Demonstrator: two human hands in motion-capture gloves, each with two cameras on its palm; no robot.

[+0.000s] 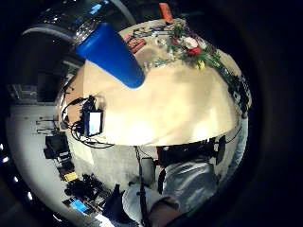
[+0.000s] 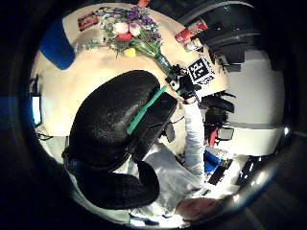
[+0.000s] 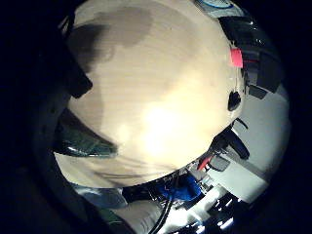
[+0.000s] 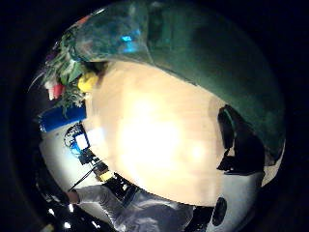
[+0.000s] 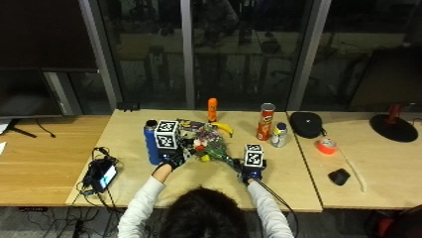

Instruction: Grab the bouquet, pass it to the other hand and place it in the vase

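Here, the right hand (image 5: 251,171) grips the bouquet (image 5: 210,146) by its stems — flowers lying on the table (image 5: 131,134). The left hand (image 5: 173,159) hovers beside the blue vase (image 5: 151,144); its fingers seem relaxed, holding nothing.

blue vase (image 5: 151,144), multicoloured bouquet (image 5: 210,147), red can (image 5: 266,122)

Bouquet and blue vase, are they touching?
Apart. The left little finger side palm view shows bare table between the vase and the bouquet.
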